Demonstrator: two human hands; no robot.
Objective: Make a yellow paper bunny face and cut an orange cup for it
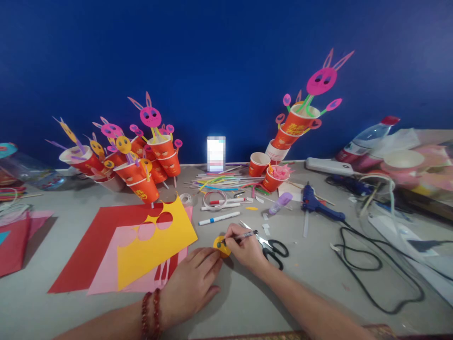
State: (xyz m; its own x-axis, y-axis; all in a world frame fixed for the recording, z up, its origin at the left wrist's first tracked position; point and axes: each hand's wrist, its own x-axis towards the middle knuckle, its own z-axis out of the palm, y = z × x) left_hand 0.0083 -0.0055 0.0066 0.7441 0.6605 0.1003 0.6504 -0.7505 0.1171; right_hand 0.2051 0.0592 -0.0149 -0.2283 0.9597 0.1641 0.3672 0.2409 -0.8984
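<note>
My right hand [244, 245] is closed around a marker pen [247, 234], its tip down on a small yellow paper disc [222, 247]. A dark mark shows on the disc at the tip. Flat on the table, my left hand [193, 281] has its fingers stretched out, and the fingertips touch the disc's lower left edge. Scissors [272, 248] with black handles lie just right of my right hand, partly covered by it. Left of my hands, a yellow sheet [155, 250] with round cut-outs overlaps a pink sheet [106, 264] and a red sheet [85, 245].
Red paper cups [164, 148] with paper rabbit figures stand at the back left, more [297, 123] at the back right. A lit phone [215, 153] leans on the blue wall. Capped markers [219, 218] lie ahead. A blue glue gun [318, 205] trails a black cable [382, 311] rightward.
</note>
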